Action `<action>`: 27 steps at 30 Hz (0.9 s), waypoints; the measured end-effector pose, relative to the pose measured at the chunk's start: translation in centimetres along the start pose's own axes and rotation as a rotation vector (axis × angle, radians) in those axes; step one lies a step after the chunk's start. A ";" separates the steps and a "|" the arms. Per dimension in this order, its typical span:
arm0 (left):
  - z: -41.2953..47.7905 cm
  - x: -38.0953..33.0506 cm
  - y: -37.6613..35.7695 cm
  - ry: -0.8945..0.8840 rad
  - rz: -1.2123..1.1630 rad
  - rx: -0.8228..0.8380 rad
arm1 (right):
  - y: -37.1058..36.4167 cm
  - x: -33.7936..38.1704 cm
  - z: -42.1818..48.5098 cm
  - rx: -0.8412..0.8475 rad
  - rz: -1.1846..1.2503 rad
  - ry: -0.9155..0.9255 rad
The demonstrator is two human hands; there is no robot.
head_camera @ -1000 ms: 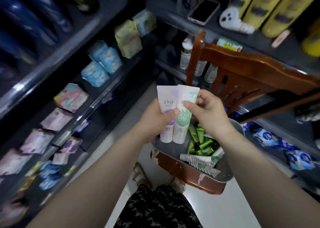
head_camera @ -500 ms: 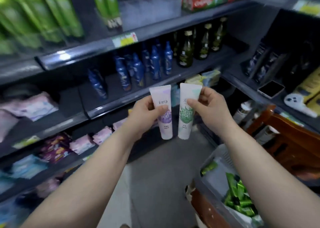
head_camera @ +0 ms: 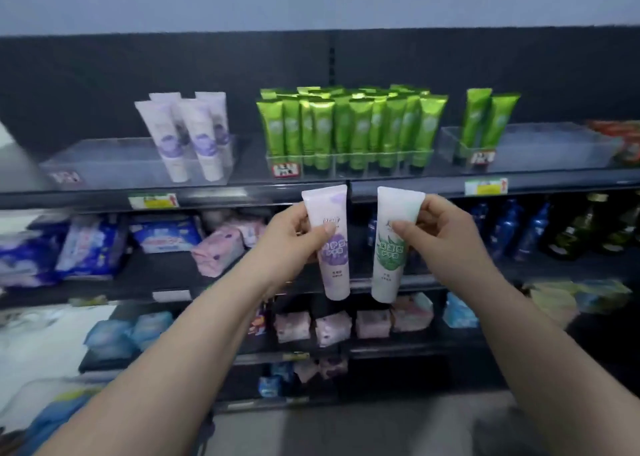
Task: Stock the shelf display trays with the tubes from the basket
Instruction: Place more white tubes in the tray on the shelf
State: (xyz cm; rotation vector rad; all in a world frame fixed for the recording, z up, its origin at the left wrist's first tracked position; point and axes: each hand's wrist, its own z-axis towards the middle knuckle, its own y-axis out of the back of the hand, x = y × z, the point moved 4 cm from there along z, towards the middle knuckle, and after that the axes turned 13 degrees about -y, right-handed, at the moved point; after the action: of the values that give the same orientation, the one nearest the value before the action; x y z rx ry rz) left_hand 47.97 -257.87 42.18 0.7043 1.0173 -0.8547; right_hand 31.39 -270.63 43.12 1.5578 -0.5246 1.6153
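Note:
My left hand (head_camera: pixel 298 232) grips a white tube with a purple label (head_camera: pixel 332 265), cap end down. My right hand (head_camera: pixel 433 230) pinches a white tube with a green label (head_camera: pixel 389 265) the same way. Both tubes hang side by side just below the top shelf's front edge. On that shelf a clear tray (head_camera: pixel 114 165) at the left holds several purple-label tubes (head_camera: pixel 197 137). A middle tray (head_camera: pixel 349 165) is packed with bright green tubes (head_camera: pixel 349 126). A clear tray (head_camera: pixel 554 147) at the right holds two green tubes (head_camera: pixel 485 120). The basket is out of view.
Price tags (head_camera: pixel 154 201) sit on the top shelf's front rail. Lower shelves carry soft packs (head_camera: pixel 218 251) in pink, blue and white, and dark bottles (head_camera: pixel 581 227) stand at the right. Red boxes (head_camera: pixel 620 137) lie at the top shelf's far right. Grey floor shows below.
My view has swung up from the basket on the chair to face the top shelf. Both hands rose with their tubes and drew slightly apart.

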 end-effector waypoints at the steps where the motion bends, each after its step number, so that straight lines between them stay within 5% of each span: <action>1: -0.2 -0.3 1.9 -0.005 0.002 -0.040 | -1.6 0.8 0.6 0.030 0.008 0.019; 15: 0.1 -3.2 23.0 -0.064 0.269 -0.503 | -15.6 7.6 9.8 0.408 0.085 0.116; 27: 6.3 -7.3 30.3 -0.101 0.553 -0.684 | -19.2 16.6 19.4 0.477 0.075 0.330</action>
State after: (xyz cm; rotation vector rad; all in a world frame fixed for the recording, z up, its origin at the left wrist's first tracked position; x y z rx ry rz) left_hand 74.82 -246.16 54.55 0.3151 0.8809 -0.0373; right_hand 59.95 -269.90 57.48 1.5627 -0.0147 2.1127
